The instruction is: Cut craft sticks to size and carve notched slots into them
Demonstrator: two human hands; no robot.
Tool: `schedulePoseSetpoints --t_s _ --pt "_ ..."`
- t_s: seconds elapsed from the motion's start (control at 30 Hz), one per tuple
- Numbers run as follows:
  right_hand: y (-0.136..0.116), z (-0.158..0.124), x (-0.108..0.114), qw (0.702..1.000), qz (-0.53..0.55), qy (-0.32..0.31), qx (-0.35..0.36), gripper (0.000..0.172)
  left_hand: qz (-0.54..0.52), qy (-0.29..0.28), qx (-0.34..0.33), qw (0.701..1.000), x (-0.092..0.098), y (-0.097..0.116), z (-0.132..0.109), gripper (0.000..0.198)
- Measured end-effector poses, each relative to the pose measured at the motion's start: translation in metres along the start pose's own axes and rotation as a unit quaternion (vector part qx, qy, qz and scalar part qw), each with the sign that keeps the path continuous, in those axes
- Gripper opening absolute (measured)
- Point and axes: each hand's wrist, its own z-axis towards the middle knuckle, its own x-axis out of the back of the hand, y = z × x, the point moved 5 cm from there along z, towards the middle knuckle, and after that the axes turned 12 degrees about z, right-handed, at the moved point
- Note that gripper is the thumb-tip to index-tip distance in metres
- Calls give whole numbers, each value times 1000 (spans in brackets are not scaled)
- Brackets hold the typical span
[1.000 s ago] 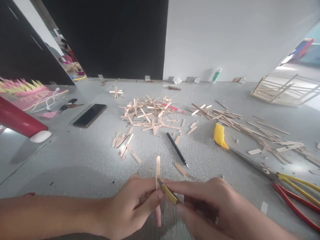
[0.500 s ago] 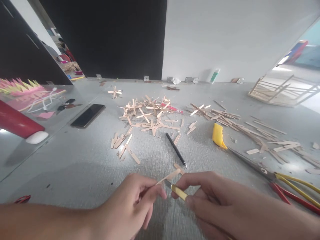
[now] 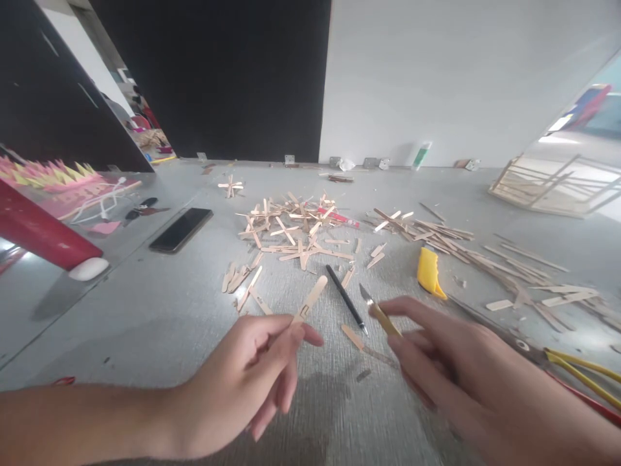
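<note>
Pinched between the thumb and fingers of my left hand [image 3: 262, 369] is a wooden craft stick [image 3: 313, 298], its rounded end pointing up and away, with a dark mark or notch near the fingers. My right hand [image 3: 436, 362] grips a craft knife [image 3: 381, 314] with a brass-coloured handle, blade tip pointing up and to the left. The blade and the stick are apart. Between the hands on the table lie a black pen [image 3: 347, 299] and a loose stick piece [image 3: 352, 337].
A heap of craft sticks [image 3: 303, 226] lies ahead, with thin strips [image 3: 451, 236] to the right. A yellow-handled tool [image 3: 429, 272] and pliers [image 3: 557, 356] lie right. A phone [image 3: 181, 230] and red cylinder [image 3: 48, 226] are left; a stick frame [image 3: 548, 188] stands far right.
The knife has drawn away from the stick, with my right hand moving right and up. My left hand has tilted the stick more upright, showing its flat face. The view has shifted slightly.
</note>
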Motion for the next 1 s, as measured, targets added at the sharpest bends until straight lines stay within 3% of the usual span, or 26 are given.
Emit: schedulePoseSetpoints --t_s 0.07,0.2,0.3,0.4,0.5,0.67,1.0 --pt "13 15 -11 998 -49 27 -8 31 -2 9 -1 1000 -4 4 -12 55" --pt "33 23 -48 996 -79 -34 26 37 -11 43 -31 999 -2 11 -26 64" --pt "38 15 -60 986 -130 -45 92 39 0 26 -62 998 -2 17 -28 50" --pt "36 8 -62 967 -183 -51 170 41 0 18 -68 998 -1 21 -27 36" --pt "33 6 -63 950 -222 -46 215 43 -6 23 -48 999 -2 22 -27 36" --pt "32 6 -64 948 -226 -45 217 45 29 72 -19 997 -1 24 -28 37" --pt "28 6 -66 947 -225 -52 224 41 63 60 -16 996 0 18 -28 36"
